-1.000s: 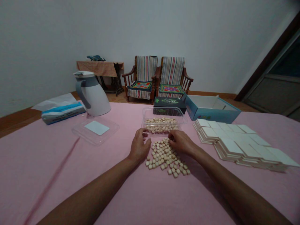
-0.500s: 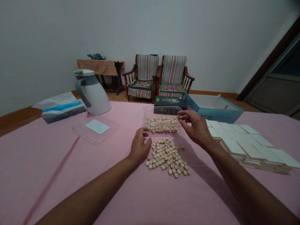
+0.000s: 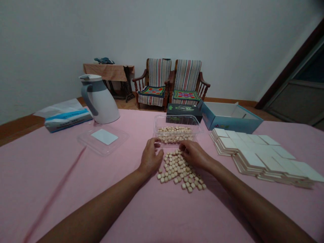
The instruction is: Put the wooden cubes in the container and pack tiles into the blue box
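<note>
A pile of small pale wooden cubes (image 3: 174, 167) lies loose on the pink tablecloth. Behind it stands a clear plastic box (image 3: 198, 128), partly filled with more such cubes (image 3: 174, 131). My left hand (image 3: 150, 157) rests at the pile's left edge, fingers apart and curved, fingertips close to the box's front left corner; nothing shows in it. Over the far right part of the pile is my right hand (image 3: 194, 153), fingers bent down and drawn together among the cubes. Its fingertips are partly hidden, so what they pinch is not visible.
A clear lid (image 3: 117, 136) with a white label lies left, near a grey-white jug (image 3: 106, 106) and a tissue pack (image 3: 68, 120). Stacked white square boards (image 3: 253, 158) stand right. Behind are a black box (image 3: 183, 113) and an open blue box (image 3: 230, 121).
My right hand has come from the right rim of the clear box down and left onto the pile, its fingers drawing together. My left hand has stayed in place.
</note>
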The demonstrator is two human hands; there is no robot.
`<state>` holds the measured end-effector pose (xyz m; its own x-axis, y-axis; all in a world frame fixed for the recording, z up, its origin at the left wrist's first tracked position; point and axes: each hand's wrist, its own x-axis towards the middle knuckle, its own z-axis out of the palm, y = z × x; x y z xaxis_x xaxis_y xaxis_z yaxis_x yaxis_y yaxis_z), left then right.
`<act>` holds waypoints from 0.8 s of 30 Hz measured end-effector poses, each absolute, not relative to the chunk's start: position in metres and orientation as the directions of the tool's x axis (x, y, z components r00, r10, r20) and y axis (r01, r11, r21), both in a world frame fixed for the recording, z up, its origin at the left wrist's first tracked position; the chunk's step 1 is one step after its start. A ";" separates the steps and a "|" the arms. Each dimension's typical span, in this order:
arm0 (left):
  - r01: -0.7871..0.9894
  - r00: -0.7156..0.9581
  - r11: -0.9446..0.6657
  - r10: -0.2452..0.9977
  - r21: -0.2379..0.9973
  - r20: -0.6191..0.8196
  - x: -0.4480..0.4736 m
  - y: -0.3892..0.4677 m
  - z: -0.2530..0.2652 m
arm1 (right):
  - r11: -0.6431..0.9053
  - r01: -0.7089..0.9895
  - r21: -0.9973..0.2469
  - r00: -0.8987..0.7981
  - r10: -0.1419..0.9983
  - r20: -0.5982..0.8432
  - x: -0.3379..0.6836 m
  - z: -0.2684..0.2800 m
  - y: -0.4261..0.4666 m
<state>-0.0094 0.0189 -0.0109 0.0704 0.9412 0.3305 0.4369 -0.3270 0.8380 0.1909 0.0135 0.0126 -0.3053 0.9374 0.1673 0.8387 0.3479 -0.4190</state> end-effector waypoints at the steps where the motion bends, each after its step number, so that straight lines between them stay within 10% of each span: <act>1: 0.437 0.071 -0.327 0.941 0.838 0.330 -0.009 0.019 -0.011 | 0.347 0.839 -0.419 -0.303 0.938 0.172 0.190 0.015 0.012; 13: 0.451 0.074 -0.343 0.934 0.824 0.348 -0.010 0.020 -0.014 | 0.358 0.769 -0.530 0.033 0.806 0.591 0.222 0.083 0.006; 24: 0.444 0.083 -0.350 0.933 0.825 0.351 -0.011 0.021 -0.015 | 0.305 0.937 -0.170 -0.335 0.924 -0.186 0.214 0.051 -0.005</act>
<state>-0.0108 0.0213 -0.0151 0.0826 0.9328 0.3508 0.4442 -0.3495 0.8249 0.2137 -0.0049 0.0509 -0.3346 0.9238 -0.1863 0.9370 0.3050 -0.1704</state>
